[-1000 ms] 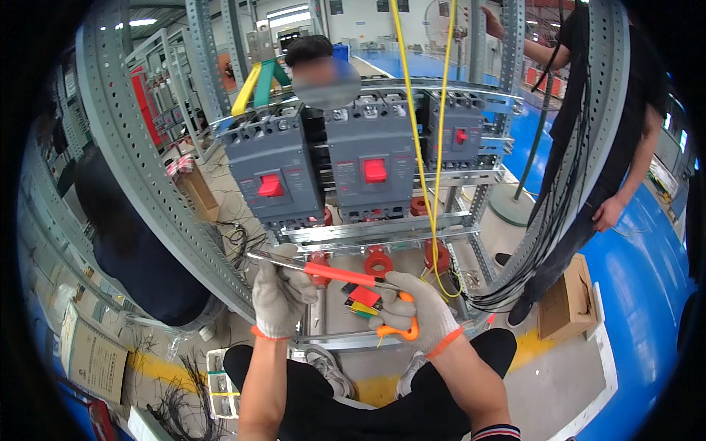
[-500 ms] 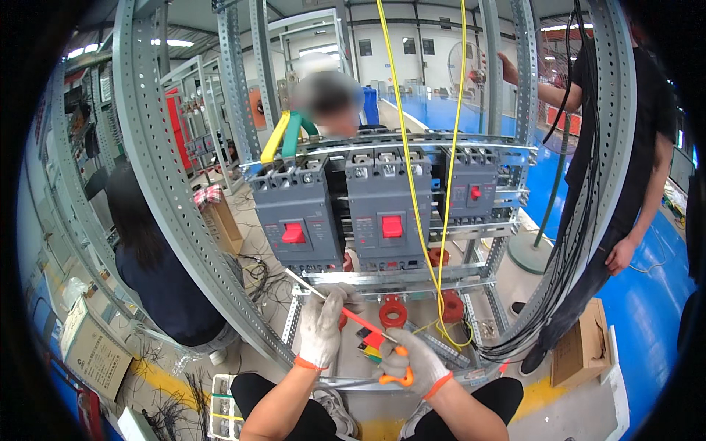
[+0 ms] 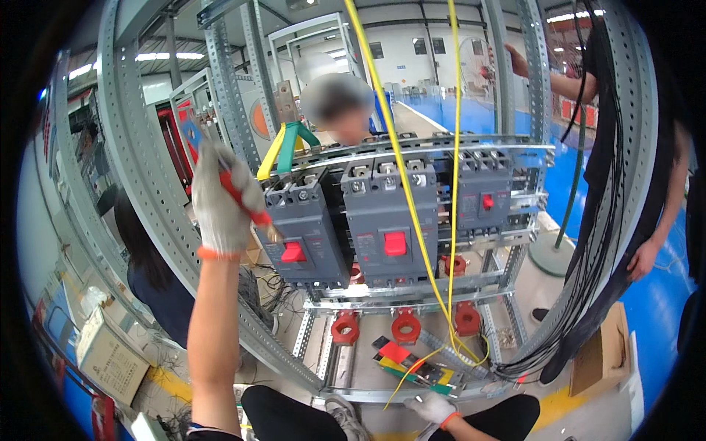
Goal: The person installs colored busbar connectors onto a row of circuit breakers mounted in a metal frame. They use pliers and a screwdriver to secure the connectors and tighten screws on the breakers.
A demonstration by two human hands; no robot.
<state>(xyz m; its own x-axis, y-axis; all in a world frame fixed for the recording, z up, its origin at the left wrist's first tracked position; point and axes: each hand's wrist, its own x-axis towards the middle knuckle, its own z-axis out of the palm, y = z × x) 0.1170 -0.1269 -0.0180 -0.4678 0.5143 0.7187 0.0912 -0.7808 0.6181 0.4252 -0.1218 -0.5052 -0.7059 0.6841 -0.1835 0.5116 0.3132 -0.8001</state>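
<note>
My left hand (image 3: pixel 224 195), in a pale glove with an orange cuff, is raised at the left. It is closed around a red bar-like piece (image 3: pixel 241 192) whose metallic lower end points toward the left breaker (image 3: pixel 303 239); its exact kind is unclear. My right hand (image 3: pixel 430 406), also gloved, is low by my right knee. Its fingers are curled, with a small dark piece at them that I cannot make out. Three grey breakers with red toggles stand in the frame, including a middle one (image 3: pixel 390 220) and a smaller right one (image 3: pixel 482 192). Yellow and green bars (image 3: pixel 288 147) rise behind the left breaker.
Red rings (image 3: pixel 405 328) hang below the breakers. Coloured strips (image 3: pixel 401 356) lie under them. A yellow cable (image 3: pixel 401 158) crosses in front, and black wires (image 3: pixel 581 272) run down the right post. People are nearby on both sides and behind. A cardboard box (image 3: pixel 599 349) stands at right.
My left hand has risen up and left, away from my right hand. My right hand has dropped lower, and its orange-handled tool no longer shows. The view has shifted slightly.
</note>
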